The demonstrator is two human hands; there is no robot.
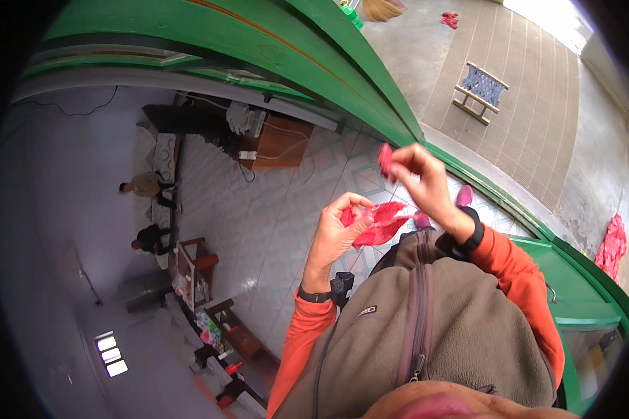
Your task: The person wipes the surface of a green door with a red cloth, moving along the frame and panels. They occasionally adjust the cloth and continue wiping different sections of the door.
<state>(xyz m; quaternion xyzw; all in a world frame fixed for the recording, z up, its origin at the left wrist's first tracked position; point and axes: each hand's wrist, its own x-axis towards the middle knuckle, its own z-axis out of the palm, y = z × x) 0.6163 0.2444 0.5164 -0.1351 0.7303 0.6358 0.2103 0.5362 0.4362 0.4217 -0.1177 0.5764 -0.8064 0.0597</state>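
My left hand (338,225) pinches a thin, torn-edged red sheet (382,233) between thumb and fingers; whether it is plastic or cloth I cannot tell. The sheet hangs loose in front of my fleece jacket (466,304), its free end pointing toward my right wrist. Slightly higher and to the right, my right hand (422,175) grips a small crumpled red piece (385,161) in its fingertips. The two red pieces look apart, though the right hand is a little blurred. Both of my wrists carry black bands.
I stand by a green door frame (377,107), a pink shoe (465,195) near its sill. Beyond it are a low stool (485,86) with a blue woven seat, crumpled red material (613,246) and a broom (383,9). Indoors, two people sit along a wall near a wooden cabinet (283,144).
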